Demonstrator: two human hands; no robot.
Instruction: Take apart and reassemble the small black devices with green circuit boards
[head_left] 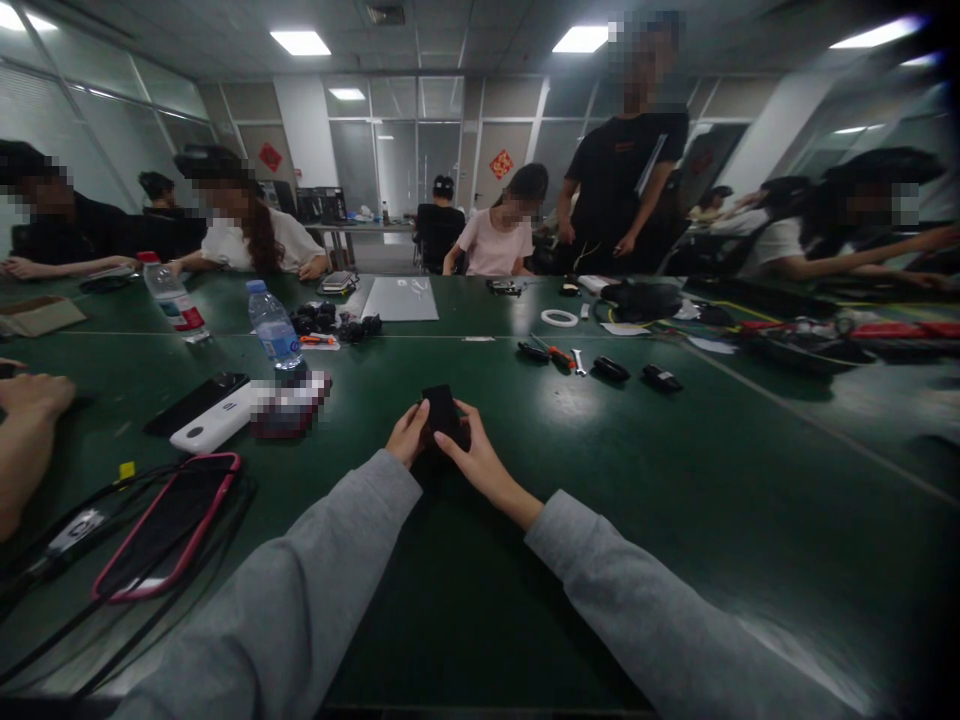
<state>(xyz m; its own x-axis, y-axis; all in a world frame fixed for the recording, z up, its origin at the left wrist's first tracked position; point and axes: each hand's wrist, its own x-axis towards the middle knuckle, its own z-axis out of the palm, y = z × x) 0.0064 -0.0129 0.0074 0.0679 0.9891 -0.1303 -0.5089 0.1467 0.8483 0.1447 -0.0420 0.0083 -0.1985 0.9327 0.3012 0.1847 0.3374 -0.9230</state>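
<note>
Holding a small, matte black rectangular block (441,403) between them, the person's left hand (407,432) and right hand (480,455) are both closed around its sides, right thumb laid on its near face. Block location: mid-width, between the near and far edges of the smooth dark green table (637,450); contact with the surface cannot be told. Toward the far edge, right of the hands: an orange-and-black-handled screwdriver (559,357) and a silver metal wrench (578,362). Risks, as judged: a loosened fingertip hold could let the block slip and strike the surface; a leftward swing of the grey fabric left sleeve (300,570) could snag the thin black cables and drag the pink-rimmed, dark-screened phone (169,525) toward the near edge.
</note>
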